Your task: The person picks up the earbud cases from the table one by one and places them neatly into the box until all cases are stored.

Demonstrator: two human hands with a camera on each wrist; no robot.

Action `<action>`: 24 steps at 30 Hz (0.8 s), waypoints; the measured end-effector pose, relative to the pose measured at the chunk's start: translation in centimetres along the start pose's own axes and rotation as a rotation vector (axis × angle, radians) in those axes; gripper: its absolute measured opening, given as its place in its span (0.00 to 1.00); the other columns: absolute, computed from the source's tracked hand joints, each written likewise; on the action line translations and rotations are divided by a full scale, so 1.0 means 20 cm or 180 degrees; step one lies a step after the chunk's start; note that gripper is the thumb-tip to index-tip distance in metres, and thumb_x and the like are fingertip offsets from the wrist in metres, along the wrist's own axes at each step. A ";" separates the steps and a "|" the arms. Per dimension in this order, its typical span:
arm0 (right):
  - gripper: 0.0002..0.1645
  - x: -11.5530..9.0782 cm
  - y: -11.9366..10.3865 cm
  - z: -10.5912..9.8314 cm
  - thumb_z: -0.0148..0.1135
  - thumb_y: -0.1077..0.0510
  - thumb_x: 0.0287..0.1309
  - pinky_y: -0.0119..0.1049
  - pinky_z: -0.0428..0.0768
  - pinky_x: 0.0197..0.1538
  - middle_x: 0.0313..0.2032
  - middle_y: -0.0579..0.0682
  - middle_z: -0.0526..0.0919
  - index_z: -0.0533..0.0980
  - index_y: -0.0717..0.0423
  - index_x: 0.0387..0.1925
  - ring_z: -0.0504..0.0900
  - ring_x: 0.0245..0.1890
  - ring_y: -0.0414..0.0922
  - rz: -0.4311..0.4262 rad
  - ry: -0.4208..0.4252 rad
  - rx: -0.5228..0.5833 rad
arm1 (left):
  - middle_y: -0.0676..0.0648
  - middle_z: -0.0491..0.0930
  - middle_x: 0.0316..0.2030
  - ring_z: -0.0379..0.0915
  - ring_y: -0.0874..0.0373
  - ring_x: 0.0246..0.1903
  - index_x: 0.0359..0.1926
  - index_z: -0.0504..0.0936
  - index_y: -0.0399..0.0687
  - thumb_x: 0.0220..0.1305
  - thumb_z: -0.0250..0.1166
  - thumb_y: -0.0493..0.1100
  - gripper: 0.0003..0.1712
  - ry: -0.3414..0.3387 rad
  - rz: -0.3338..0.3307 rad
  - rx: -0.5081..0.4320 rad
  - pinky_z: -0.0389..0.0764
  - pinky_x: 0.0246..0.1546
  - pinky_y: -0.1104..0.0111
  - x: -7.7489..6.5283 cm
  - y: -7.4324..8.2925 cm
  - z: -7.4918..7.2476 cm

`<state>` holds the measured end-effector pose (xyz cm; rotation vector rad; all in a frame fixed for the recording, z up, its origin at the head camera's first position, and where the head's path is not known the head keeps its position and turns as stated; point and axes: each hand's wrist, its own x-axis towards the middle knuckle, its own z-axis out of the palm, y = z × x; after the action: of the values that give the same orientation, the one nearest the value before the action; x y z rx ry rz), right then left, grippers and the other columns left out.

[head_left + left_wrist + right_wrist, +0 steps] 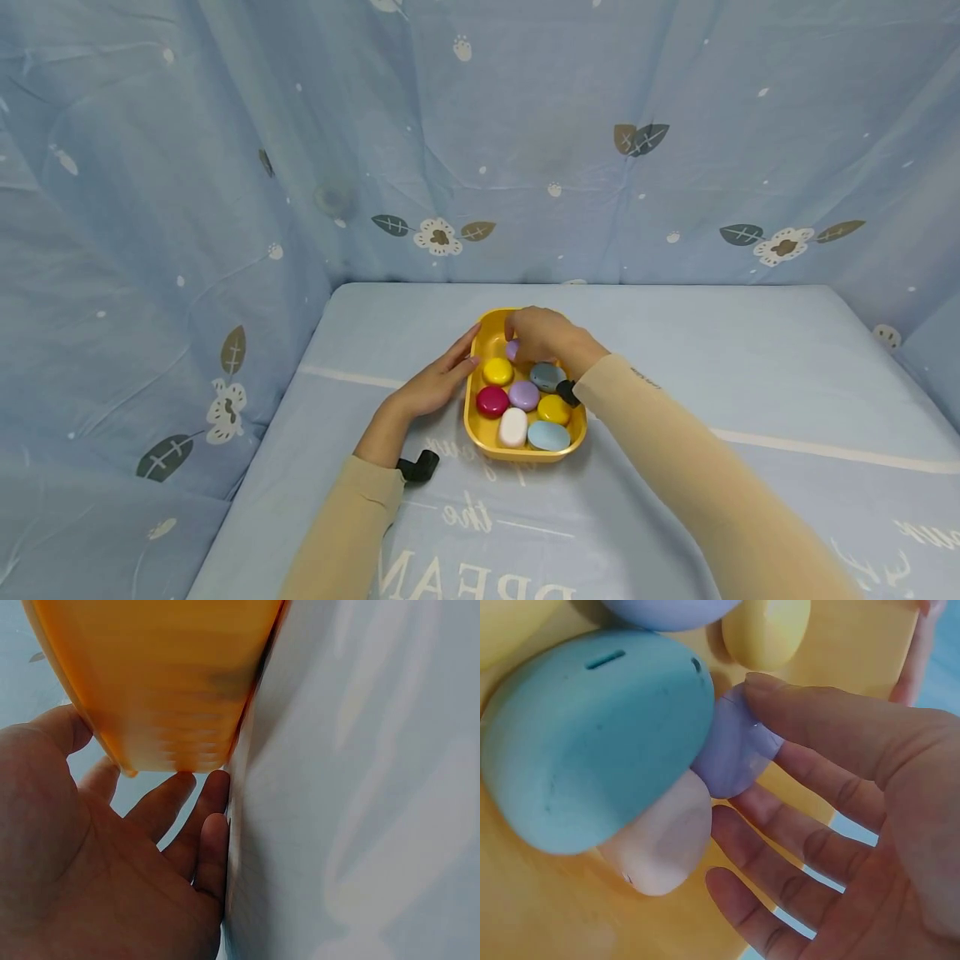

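Observation:
A yellow plastic basket [480, 442] holds several smooth, pebble-shaped pieces. Its left wall is touched by my left hand [435, 385], whose fingers are extended; in the left wrist view the fingertips meet the basket's end [172, 754]. Inside the far part, my right hand [546, 333] pinches a purple pebble-shaped piece [731, 746] between thumb and fingers. Beside that piece lie a larger blue-grey one [592, 742] with a small slot and a pale pink one [664, 840]. The hand hides the pink one in the head view.
Nearer in the basket sit a yellow piece [498, 371], a red one [492, 402], a second purple one [523, 395], a second yellow one [554, 409], a white one [513, 427] and a light blue one [548, 436]. Blue printed cloth [465, 533] covers the table.

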<state>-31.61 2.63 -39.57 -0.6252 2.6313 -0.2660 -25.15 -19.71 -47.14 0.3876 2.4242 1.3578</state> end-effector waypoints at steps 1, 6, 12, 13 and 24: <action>0.25 0.00 0.00 0.00 0.72 0.53 0.63 0.48 0.80 0.64 0.55 0.51 0.83 0.79 0.52 0.60 0.79 0.52 0.50 -0.0011 -0.0004 -0.0026 | 0.59 0.45 0.83 0.46 0.50 0.82 0.79 0.44 0.90 0.79 0.46 0.68 0.34 0.0003 -0.0003 -0.0002 0.48 0.81 0.45 0.00 0.00 0.00; 0.27 0.00 -0.01 0.02 0.77 0.54 0.57 0.44 0.82 0.59 0.51 0.48 0.86 0.80 0.52 0.58 0.81 0.47 0.47 -0.0053 -0.0020 -0.0209 | 0.59 0.45 0.83 0.46 0.50 0.82 0.79 0.45 0.90 0.79 0.46 0.68 0.34 0.0013 0.0002 -0.0028 0.47 0.81 0.44 0.00 0.00 0.01; 0.25 -0.01 -0.02 0.03 0.76 0.54 0.58 0.43 0.81 0.60 0.51 0.48 0.86 0.82 0.52 0.56 0.82 0.48 0.47 -0.0107 -0.0014 -0.0303 | 0.59 0.45 0.83 0.46 0.49 0.82 0.79 0.45 0.90 0.79 0.46 0.68 0.34 -0.0010 0.0012 -0.0060 0.47 0.81 0.44 0.01 -0.01 0.01; 0.25 0.00 -0.02 0.03 0.76 0.54 0.58 0.43 0.81 0.61 0.52 0.49 0.86 0.81 0.53 0.57 0.82 0.48 0.47 -0.0118 -0.0012 -0.0315 | 0.59 0.44 0.83 0.46 0.49 0.82 0.79 0.45 0.90 0.79 0.45 0.69 0.34 -0.0014 0.0012 -0.0061 0.47 0.81 0.44 0.01 -0.01 0.01; 0.30 -0.08 0.02 0.01 0.71 0.49 0.65 0.50 0.79 0.67 0.60 0.54 0.81 0.77 0.52 0.66 0.80 0.55 0.51 -0.0190 0.0235 -0.0025 | 0.57 0.48 0.83 0.62 0.47 0.76 0.81 0.43 0.85 0.80 0.47 0.64 0.36 0.0013 -0.0073 -0.0036 0.54 0.79 0.43 -0.01 -0.01 0.00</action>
<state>-30.42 3.77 -39.31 -0.7104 2.6884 -0.3021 -24.96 -19.89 -47.19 0.3532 2.4157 1.3635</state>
